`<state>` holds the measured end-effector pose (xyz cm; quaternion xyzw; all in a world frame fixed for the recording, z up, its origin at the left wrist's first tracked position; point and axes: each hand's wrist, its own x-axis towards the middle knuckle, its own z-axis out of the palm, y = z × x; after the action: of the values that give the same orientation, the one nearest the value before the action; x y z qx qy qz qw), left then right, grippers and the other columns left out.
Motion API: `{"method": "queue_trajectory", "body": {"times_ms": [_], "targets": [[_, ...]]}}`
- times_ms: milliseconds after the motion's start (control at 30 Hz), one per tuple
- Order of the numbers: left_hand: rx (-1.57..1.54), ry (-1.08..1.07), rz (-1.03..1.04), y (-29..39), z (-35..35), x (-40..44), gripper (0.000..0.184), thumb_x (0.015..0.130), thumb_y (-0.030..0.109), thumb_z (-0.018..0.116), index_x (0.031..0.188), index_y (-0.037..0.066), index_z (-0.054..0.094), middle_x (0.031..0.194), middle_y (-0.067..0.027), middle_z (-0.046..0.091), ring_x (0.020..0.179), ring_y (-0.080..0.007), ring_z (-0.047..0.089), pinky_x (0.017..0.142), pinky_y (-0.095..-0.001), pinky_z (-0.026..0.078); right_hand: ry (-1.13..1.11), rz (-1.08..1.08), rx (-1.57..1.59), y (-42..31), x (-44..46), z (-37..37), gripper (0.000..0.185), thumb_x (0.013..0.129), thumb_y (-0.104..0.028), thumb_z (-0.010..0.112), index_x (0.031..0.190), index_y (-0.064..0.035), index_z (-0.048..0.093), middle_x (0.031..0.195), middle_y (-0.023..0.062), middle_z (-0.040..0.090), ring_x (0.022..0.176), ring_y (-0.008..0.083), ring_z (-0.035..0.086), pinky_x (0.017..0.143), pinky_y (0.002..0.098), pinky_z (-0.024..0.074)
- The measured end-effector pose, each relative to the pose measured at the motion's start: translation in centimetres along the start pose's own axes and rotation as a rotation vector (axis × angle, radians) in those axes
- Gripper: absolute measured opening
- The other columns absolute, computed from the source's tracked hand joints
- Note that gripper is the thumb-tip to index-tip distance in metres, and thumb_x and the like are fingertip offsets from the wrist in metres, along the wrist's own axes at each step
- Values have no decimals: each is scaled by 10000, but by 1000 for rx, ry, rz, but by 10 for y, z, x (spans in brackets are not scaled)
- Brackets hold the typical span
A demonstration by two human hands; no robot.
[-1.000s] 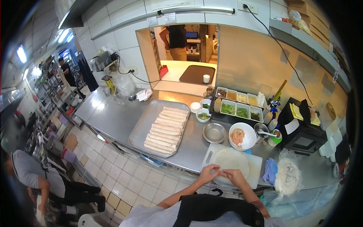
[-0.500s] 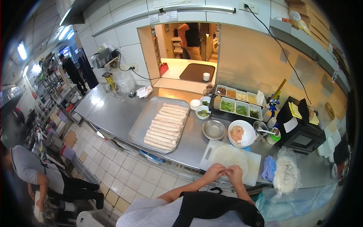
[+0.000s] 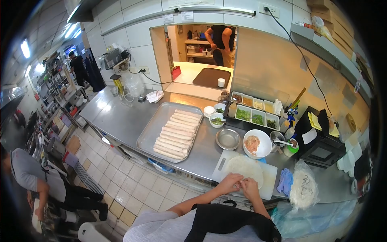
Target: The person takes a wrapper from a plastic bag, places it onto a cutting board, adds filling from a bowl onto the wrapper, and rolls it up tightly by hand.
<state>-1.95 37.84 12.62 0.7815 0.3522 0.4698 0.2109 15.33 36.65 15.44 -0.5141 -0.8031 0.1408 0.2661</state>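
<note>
My left hand (image 3: 230, 182) and my right hand (image 3: 250, 188) meet at the near side of a pale round sheet of dough (image 3: 246, 166). Fingers on both hands are bent and pinched together, tips almost touching. Anything between them is too small or hidden to make out. The dough sheet lies flat on a white cutting board (image 3: 271, 177) with a handle slot. Just beyond the board stands a white bowl (image 3: 264, 146) with pinkish minced filling (image 3: 252, 144). A metal bowl (image 3: 228, 139) is to its left. Several long pale rolls (image 3: 175, 135) lie in a row on a metal tray (image 3: 151, 137).
A plastic bag of dough sheets (image 3: 305, 184) and a blue cloth (image 3: 285, 180) lie right of the board. Topping containers (image 3: 258, 117) stand at the back, a black oven (image 3: 318, 143) at the right. A co-worker (image 3: 48, 177) bends at the left; another person (image 3: 221, 42) stands beyond the hatch.
My hands stay nearly in place, still pinched together. Beyond the hatch, the person has shifted right and an arm shows in front. The co-worker at the left has moved slightly.
</note>
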Motion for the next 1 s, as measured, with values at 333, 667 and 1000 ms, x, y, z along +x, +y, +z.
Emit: {"method": "queue_trajectory", "body": {"times_ms": [333, 667, 1000], "targets": [[15, -246, 17, -23, 1, 0, 260, 641, 138, 742, 874, 59, 658, 882, -86, 649, 877, -281, 592, 819, -381, 440, 155, 142, 173, 5, 3, 16, 123, 624, -118, 749, 684, -52, 664, 786, 125, 616, 746, 303, 602, 669, 388, 479], [-61, -265, -46, -29, -6, 0, 241, 661, 118, 738, 888, 67, 676, 830, -105, 644, 824, -302, 592, 748, -391, 472, -16, -97, 64, 14, 1, 8, 312, 592, -185, 804, 841, -39, 685, 829, 115, 607, 791, 289, 599, 702, 375, 484], [-188, 12, -12, -18, -5, 3, 209, 737, 131, 716, 935, 76, 679, 819, -99, 642, 801, -277, 593, 728, -370, 474, -21, -101, 128, -1, 5, -3, 343, 611, -177, 784, 917, -63, 680, 866, 79, 593, 793, 291, 583, 701, 394, 455]]}}
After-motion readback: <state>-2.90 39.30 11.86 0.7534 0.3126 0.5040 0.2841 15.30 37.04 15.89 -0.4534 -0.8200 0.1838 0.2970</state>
